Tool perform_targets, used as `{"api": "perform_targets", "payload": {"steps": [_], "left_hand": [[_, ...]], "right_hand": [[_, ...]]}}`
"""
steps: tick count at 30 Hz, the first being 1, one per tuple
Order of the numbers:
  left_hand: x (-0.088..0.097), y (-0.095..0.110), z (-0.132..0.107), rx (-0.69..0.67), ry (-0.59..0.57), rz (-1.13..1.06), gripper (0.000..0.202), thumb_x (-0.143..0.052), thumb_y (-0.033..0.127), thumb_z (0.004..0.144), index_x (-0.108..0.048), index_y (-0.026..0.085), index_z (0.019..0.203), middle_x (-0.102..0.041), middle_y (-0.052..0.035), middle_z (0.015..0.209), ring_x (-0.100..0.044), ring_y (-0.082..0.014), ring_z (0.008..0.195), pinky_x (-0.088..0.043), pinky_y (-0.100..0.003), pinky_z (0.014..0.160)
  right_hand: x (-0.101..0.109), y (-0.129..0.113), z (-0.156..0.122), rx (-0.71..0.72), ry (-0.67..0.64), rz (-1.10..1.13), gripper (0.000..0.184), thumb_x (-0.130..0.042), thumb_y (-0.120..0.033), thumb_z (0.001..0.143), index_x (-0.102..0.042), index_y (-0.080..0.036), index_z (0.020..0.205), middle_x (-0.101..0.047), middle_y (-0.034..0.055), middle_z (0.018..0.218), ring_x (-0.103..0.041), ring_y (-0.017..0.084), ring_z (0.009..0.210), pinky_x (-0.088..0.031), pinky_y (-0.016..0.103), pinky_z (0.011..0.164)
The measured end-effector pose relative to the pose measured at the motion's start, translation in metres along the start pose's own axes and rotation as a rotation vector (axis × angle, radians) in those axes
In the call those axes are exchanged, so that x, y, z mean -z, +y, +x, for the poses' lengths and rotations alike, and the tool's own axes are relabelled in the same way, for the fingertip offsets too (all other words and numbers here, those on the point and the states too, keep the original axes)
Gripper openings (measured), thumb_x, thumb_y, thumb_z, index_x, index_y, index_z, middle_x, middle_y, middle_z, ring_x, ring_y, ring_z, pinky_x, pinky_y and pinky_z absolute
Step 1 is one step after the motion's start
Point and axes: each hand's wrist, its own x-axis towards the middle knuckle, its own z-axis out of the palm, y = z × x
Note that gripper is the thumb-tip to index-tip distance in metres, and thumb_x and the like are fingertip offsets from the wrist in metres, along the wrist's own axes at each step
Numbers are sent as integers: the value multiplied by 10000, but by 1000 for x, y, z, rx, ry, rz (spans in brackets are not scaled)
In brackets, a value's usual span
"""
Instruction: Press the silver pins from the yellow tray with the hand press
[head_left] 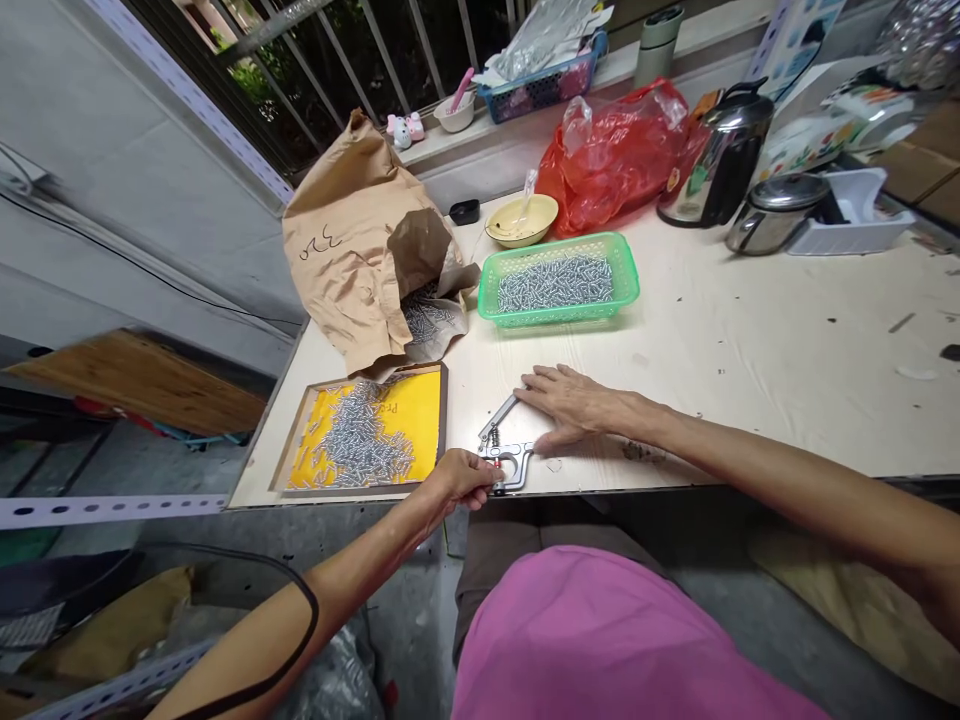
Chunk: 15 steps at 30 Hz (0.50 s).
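Note:
At the table's front edge lies a small metal hand tool (517,462) with a C-shaped frame, a spring and a long lever (498,416). My left hand (463,478) is closed in a pinch at the left side of the frame. What sits between its fingertips is too small to make out. My right hand (566,405) rests flat with its fingers stretched out, palm down. Its fingers touch the lever's end and its thumb is by the frame. To the left, a shallow tray (424,400) with a yellow bottom holds a heap of small metal springs or pins (360,440).
A green basket (559,318) of similar metal pieces stands behind my hands. An open brown paper bag (352,250) spills more of them. Farther back are a cream bowl (517,228), a red plastic bag (615,160), a kettle (720,160) and a steel pot (776,215).

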Motion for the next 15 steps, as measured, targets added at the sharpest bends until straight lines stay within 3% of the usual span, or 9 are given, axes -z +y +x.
{"api": "perform_targets", "payload": {"steps": [3,11,13,15], "left_hand": [[-1,0,-2,11,-1,-14,396,-783,435,601,-519,144,550,-514,40,393,-448,-61,334,-362,-195,416],[-4,-9,-9,-18,17,-94,354,-737,441,663,-558,137,635,-518,44,466,-469,-69,388,-416,-213,445],[-3,-12,-14,-81,77,15,317,-653,430,753,-581,133,665,-541,18,515,-496,-90,433,-445,-242,487],[-3,-13,-20,-284,246,241,282,-566,387,827,-617,132,716,-593,-28,638,-560,-127,558,-479,-278,577]], "right_hand": [[3,-2,-6,31,-20,-33,927,-655,-712,612,-432,-158,1321,-446,199,1324,-391,385,1179,-347,526,924],[11,-15,-9,-45,-40,-43,693,-720,-571,659,-536,-99,1132,-560,156,1066,-468,288,973,-394,378,791],[12,-19,-12,-37,-41,-38,555,-711,-523,702,-570,-108,1043,-564,140,1017,-476,267,942,-390,361,775],[12,-21,-15,-31,-29,-20,451,-698,-473,739,-582,-116,989,-563,128,990,-481,252,919,-386,356,771]]}}
